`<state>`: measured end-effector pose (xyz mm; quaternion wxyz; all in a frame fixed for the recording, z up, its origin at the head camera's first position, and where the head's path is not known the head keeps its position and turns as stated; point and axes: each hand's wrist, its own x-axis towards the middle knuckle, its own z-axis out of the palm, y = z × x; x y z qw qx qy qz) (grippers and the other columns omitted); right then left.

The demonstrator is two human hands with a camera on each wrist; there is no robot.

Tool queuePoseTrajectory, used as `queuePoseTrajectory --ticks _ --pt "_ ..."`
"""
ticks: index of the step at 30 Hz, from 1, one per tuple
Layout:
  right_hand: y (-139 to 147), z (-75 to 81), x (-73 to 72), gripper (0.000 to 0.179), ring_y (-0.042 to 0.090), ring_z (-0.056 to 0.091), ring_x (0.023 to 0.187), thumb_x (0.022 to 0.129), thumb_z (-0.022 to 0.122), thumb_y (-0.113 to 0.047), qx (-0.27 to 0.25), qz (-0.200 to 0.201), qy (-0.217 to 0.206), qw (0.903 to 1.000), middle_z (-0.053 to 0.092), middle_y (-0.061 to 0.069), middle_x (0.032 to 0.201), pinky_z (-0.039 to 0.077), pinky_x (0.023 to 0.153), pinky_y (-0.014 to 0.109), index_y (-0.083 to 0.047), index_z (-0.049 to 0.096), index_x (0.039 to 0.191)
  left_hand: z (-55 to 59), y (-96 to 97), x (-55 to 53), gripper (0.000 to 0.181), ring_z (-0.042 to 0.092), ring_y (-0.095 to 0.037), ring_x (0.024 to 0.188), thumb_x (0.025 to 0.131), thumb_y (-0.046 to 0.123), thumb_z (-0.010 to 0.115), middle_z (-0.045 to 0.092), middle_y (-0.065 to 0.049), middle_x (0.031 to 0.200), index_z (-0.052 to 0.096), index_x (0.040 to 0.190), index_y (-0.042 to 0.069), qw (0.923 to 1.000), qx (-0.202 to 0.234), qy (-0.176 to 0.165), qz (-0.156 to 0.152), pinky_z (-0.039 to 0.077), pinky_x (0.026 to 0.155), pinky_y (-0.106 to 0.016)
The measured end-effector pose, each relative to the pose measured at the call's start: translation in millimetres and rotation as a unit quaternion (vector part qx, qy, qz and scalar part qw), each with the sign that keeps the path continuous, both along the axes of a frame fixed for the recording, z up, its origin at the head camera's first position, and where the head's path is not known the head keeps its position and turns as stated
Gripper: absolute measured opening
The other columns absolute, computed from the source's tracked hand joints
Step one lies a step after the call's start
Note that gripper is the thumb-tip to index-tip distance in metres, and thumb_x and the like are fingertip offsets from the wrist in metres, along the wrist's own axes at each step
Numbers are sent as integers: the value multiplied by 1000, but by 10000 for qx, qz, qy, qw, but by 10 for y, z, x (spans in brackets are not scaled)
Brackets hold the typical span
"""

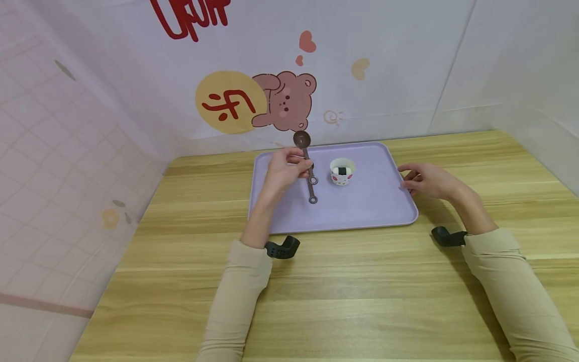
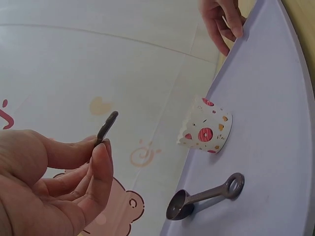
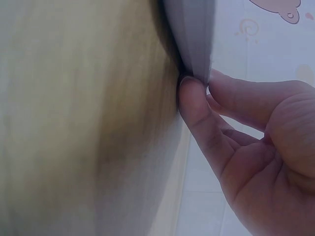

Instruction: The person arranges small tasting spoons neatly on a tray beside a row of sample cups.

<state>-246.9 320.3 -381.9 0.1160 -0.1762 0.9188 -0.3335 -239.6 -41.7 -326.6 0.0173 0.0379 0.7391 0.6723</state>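
Observation:
My left hand (image 1: pixel 288 169) pinches a brown measuring spoon (image 1: pixel 302 140) by its handle, above the left half of a lavender tray (image 1: pixel 362 208). The round bowl points toward the wall. Beneath it a second brown measuring spoon (image 2: pixel 209 193) lies on the tray, partly covered by my left hand in the head view. Beside the spoons stands a patterned paper cup (image 1: pixel 341 179) with a small white piece banded in black (image 1: pixel 342 171) inside. At the tray's right edge, thumb and finger of my right hand (image 1: pixel 427 180) pinch the rim.
The tray sits on a wood-grain table (image 1: pixel 344 301), near its back edge. A pale wall sheet (image 1: pixel 398 100) printed with a bear and hearts rises right behind it. Black wrist mounts (image 1: pixel 282 247) stick out inward from both sleeves, over the table.

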Motion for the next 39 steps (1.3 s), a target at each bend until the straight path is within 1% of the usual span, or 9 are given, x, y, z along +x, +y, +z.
queuePoseTrajectory --ticks 3,5,10,15,19,26,29,34,39 --pt "-1 4 1 46 27 69 79 98 62 1 -18 6 2 10000 67 28 101 57 68 30 20 43 136 -9 51 -2 28 61 -9 61 91 -7 70 62 -10 87 60 116 -12 10000 3 -23 -48 60 70 -30" --pt "-3 6 1 46 27 69 79 98 62 1 -34 12 -3 10000 67 28 101 57 68 30 21 42 136 -15 84 -3 29 61 -9 61 90 -8 70 62 -8 86 59 117 -12 10000 47 -28 -60 60 71 -31" --pt "-7 7 0 47 28 70 79 98 62 1 -27 13 6 10000 67 27 101 58 68 31 21 43 135 -26 173 -3 27 61 -9 60 90 -9 70 63 -8 82 60 116 -13 9997 240 24 -95 56 62 -21" --pt "-13 14 3 46 28 70 80 98 62 0 29 7 41 10000 67 27 101 57 68 31 20 43 135 -43 261 1 27 60 -7 59 92 -7 69 63 -7 82 60 116 -12 9997 191 15 -146 55 61 -19" --pt "-18 14 3 46 28 70 80 98 62 0 45 -12 62 10000 67 27 101 57 68 30 20 44 135 -59 327 8 28 61 -8 59 92 -7 68 65 -11 84 60 118 -12 9997 188 22 -150 56 61 -20" --pt "-14 0 -8 46 28 70 80 98 63 0 77 -21 94 9999 67 27 100 58 69 31 20 44 135 -75 440 24 29 62 -9 59 92 -4 70 71 -21 91 62 119 -10 9997 223 117 -39 58 62 -24" --pt "-9 -5 -15 46 29 70 80 98 63 0 70 -12 93 9999 67 27 100 58 69 33 19 44 135 -85 498 27 28 62 -9 57 92 -4 71 71 -23 92 63 118 -9 9995 240 182 10 58 62 -25" --pt "-1 -9 -19 45 29 70 79 97 62 1 40 3 83 10000 67 28 100 58 69 33 19 45 134 -103 600 34 26 60 -9 54 91 -5 71 71 -19 85 64 115 -9 9990 339 271 61 57 58 -25" --pt "1 -13 -21 45 29 70 79 97 62 2 36 17 91 10000 68 28 100 58 69 34 20 45 134 -129 686 41 24 59 -10 52 90 -4 72 69 -13 77 65 112 -8 9989 305 336 119 59 61 -33"
